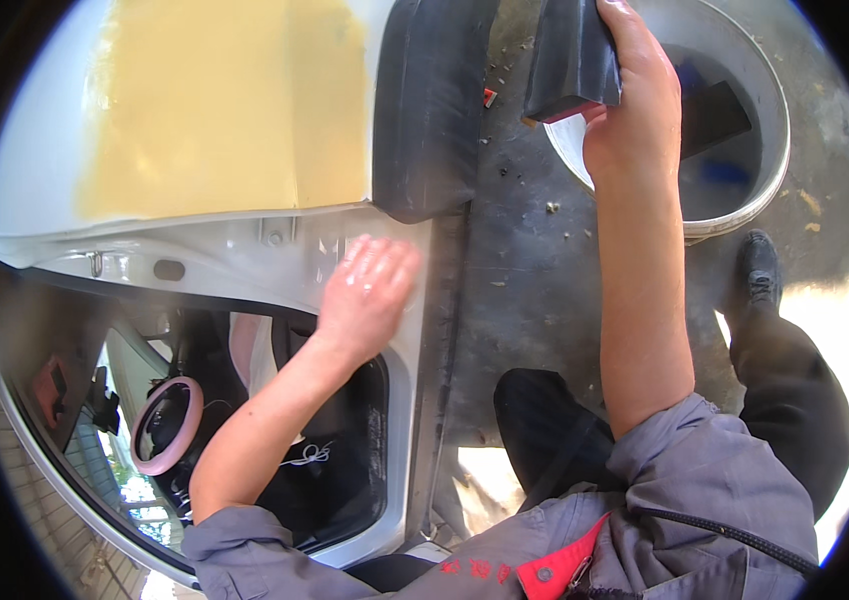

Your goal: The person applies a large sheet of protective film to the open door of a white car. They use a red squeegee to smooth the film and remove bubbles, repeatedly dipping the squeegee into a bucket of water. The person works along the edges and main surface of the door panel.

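My right hand (634, 97) grips a dark sanding block (573, 64) with a reddish edge, held over the left rim of a white bucket (778, 161). Liquid fills the lower part of the bucket, and a dark flat rectangular piece (718, 118) shows in it. My left hand (372, 289), wet and with curled fingers, is at the white metal sill of the car body; its palm side is hidden, so I cannot tell whether it holds anything. Above it lies a white body panel (42, 150) with a broad patch of yellowish filler or primer (222, 112), bordered on the right by black plastic trim (428, 112).
Below the sill is a car window (334, 450) with a pink-covered steering wheel (188, 427) visible through it. The dark concrete floor (529, 300) bears small debris and a small red piece (490, 97). My shoe (760, 266) stands below the bucket.
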Available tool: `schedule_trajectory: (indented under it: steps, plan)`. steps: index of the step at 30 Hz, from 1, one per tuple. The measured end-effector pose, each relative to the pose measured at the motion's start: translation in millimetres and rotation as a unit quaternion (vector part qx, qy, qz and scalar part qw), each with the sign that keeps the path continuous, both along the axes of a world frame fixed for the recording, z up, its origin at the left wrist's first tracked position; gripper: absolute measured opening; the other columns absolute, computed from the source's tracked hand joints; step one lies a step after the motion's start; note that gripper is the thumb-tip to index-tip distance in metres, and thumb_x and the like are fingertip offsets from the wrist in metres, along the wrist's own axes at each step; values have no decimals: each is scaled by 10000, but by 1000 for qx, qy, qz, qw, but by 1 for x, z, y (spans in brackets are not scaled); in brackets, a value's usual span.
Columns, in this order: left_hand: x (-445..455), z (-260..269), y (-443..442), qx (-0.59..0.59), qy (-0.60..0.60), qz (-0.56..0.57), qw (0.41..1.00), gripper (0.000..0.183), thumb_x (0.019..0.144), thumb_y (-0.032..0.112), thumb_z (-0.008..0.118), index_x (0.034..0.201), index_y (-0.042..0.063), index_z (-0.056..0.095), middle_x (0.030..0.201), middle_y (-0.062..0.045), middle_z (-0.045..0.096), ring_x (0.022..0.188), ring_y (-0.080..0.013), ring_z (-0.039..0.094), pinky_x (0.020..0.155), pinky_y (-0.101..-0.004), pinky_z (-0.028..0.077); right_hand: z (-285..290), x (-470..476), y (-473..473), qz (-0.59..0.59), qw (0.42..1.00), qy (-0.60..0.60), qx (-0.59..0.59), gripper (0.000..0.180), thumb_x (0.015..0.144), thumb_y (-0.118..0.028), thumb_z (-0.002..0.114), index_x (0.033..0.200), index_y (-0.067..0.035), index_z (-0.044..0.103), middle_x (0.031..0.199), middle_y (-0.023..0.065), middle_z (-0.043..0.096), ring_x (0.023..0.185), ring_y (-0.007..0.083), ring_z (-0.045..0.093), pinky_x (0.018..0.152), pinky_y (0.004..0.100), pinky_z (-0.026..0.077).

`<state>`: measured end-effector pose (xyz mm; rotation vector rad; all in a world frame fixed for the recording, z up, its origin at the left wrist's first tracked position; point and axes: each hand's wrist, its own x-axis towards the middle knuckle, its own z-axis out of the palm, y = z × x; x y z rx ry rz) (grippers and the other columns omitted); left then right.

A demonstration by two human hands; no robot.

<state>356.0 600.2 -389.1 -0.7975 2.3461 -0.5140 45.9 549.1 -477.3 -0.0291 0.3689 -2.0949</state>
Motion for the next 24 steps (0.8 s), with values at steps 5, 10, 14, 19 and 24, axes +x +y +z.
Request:
schedule_trajectory:
  steps: [5,10,14,19,24]
  plan:
    - [-43,-80,27,110,431,150,883,413,999,173,744,1363,-12,679,1338,-211,719,1259,-401,665,1102,-458,525,46,-4,-6,80,994,69,37,295,1056,-250,685,1255,-32,690,1087,71,758,973,175,734,840,329,598]
    - [-161,-213,-1,211,692,385,573,590,1083,405,667,1388,-89,559,1364,-319,654,1263,-460,633,1089,-511,489,79,-90,-90,296,886,352,-61,342,1016,-229,737,1310,-64,681,1077,82,756,941,175,738,798,369,613]
    - [-244,-226,-15,78,715,438,539,757,1018,294,747,1453,-170,335,1392,-411,515,1345,-542,487,1140,-570,396,170,-140,-118,423,737,507,-145,313,997,-296,734,1210,-69,705,1055,67,745,831,155,707,709,325,573]
    - [-247,-244,-6,-7,733,448,512,762,1029,71,639,1639,-121,226,1592,-384,424,1487,-523,434,1245,-504,364,120,-154,-195,439,530,704,-175,416,1030,-281,672,1381,-62,631,1118,41,717,989,114,674,897,292,562]
    - [-257,-210,-6,-20,720,531,448,579,1048,70,591,1583,-92,440,1520,-338,573,1409,-458,587,1179,-442,470,56,-140,-237,652,311,644,-251,410,1044,-226,631,1408,-37,612,1298,111,683,1235,189,620,1085,355,496]
